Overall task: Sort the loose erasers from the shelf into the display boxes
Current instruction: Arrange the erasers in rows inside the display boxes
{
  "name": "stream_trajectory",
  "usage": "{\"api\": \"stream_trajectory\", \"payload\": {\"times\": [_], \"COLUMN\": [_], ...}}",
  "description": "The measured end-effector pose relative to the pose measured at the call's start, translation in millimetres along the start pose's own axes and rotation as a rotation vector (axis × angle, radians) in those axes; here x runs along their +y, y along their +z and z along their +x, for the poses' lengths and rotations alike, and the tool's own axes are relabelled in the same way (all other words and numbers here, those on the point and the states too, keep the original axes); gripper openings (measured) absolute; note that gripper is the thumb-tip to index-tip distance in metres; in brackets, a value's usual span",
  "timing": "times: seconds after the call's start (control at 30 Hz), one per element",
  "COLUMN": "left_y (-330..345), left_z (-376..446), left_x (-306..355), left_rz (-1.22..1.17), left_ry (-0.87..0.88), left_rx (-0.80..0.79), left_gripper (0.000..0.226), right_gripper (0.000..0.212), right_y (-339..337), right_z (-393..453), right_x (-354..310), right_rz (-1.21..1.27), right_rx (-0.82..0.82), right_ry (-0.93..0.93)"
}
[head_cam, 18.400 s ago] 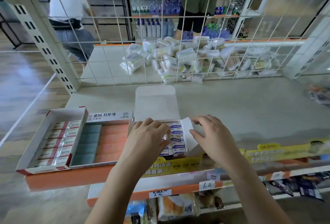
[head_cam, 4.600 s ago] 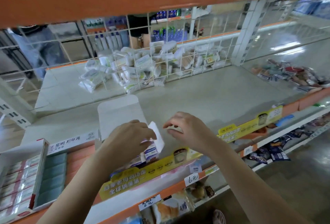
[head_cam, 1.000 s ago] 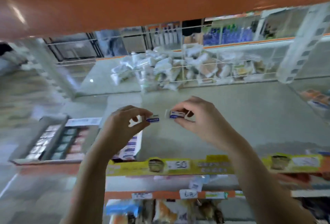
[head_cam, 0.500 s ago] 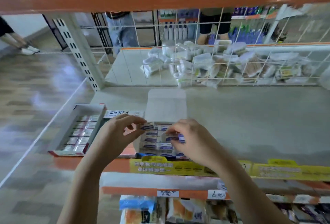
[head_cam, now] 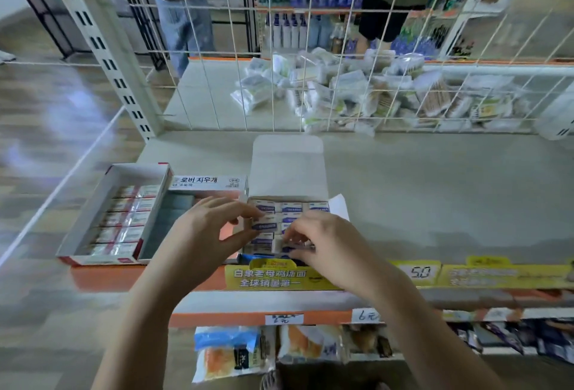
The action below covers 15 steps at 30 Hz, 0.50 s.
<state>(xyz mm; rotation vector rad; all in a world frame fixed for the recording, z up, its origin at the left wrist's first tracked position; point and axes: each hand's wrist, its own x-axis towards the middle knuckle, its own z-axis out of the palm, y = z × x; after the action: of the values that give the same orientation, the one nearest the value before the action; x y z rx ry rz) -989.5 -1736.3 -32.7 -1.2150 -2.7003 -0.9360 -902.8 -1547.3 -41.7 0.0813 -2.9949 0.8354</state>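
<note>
Head view: light, stiff, paper-sleeved small white-and-blue eraser (head_cam: 264,224) pinched by left hand (head_cam: 198,234) over the white cardboard display box (head_cam: 287,172); right hand (head_cam: 326,243) pinching another, best held by its short ends.

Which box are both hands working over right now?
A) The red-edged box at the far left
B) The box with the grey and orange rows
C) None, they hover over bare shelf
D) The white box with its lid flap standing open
D: the left hand pinches a blue-labelled eraser and the right hand presses another into the rows of the white open-flap box.
</note>
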Motion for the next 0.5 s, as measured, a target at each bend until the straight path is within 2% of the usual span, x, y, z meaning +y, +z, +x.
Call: {"api": "stream_trajectory", "payload": {"times": [0.2, 0.37, 0.5], "left_y": [1.6, 3.9, 4.8], "left_z": [-0.4, -3.8, -4.2], "left_x": [2.3, -2.6, -4.9], "left_rz": [0.02, 0.043, 0.063], "left_ry": [0.011, 0.012, 0.011], "left_rx": [-0.003, -0.029, -0.04], "left_gripper": [0.026, 0.028, 0.028], "right_gripper": [0.016, 0.011, 0.015], "right_y": [3.6, 2.3, 2.9], "right_z": [1.3, -0.5, -0.8], "right_x": [-1.1, 2.0, 4.4], "right_rz": [0.024, -0.053, -0.076], "right_rx": [-0.013, -0.002, -0.013], "right_ry": [-0.015, 0.015, 0.035]}}
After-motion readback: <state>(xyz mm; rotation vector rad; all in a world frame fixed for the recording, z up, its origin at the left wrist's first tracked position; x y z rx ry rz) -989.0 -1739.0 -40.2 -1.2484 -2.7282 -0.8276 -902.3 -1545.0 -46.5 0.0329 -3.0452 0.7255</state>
